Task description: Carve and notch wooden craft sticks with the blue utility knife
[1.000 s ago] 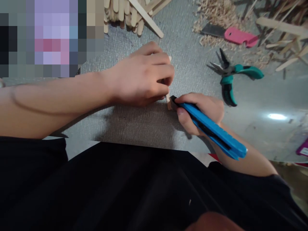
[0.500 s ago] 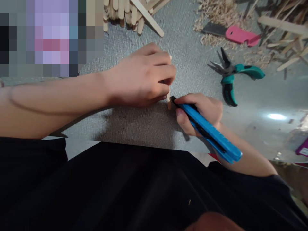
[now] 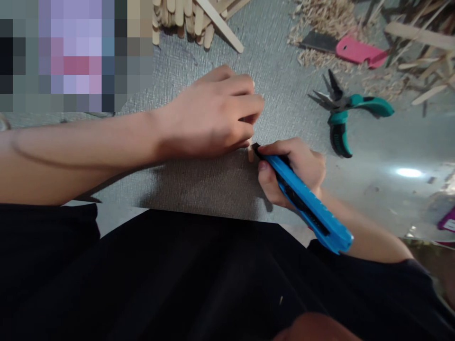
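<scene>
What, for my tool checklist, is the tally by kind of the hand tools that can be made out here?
Blue utility knife, in the right hand: 1
Pink-handled blade, among the shavings: 1
Green-and-black pliers, lying open: 1
Total: 3
Not counted: the purple item at the right edge, too cut off to identify.

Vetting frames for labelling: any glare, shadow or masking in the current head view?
Head view: bright glare spot on the table at right; dark shadow below the left hand; pixelated block over the upper-left corner.
</scene>
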The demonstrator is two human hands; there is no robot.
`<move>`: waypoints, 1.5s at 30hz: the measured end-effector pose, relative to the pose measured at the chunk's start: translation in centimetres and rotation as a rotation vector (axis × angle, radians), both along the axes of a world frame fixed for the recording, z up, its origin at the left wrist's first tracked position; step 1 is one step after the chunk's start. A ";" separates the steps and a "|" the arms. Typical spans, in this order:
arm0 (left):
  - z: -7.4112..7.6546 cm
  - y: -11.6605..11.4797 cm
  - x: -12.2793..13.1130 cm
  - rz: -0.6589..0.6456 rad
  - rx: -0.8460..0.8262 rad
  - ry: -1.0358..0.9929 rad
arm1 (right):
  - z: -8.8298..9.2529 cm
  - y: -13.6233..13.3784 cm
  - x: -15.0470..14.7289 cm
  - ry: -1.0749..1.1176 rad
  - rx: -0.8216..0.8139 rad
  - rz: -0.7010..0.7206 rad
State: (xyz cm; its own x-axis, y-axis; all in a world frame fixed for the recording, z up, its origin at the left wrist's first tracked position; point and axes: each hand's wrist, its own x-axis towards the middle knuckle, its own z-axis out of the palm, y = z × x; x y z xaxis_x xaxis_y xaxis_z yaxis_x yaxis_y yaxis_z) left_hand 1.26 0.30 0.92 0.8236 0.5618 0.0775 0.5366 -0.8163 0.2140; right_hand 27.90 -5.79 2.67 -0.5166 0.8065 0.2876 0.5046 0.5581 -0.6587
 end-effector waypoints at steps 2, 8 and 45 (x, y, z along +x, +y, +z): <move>0.1 0.0 0.2 0.005 -0.004 0.007 | 0.2 -0.3 -0.2 -0.020 0.002 -0.038; 0.2 0.0 0.3 0.009 0.041 -0.031 | 0.1 -0.6 -0.6 -0.015 0.147 -0.018; -1.6 0.1 -0.5 0.059 -0.148 -0.212 | -0.8 -1.5 0.2 -0.113 0.051 -0.117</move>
State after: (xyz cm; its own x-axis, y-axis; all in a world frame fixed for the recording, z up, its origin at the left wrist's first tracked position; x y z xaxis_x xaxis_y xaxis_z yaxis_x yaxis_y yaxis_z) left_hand 0.78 0.43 -0.69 0.7632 0.6266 0.1578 0.5130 -0.7360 0.4417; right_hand 28.10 -7.30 1.84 -0.4513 0.8488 0.2754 0.6374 0.5226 -0.5662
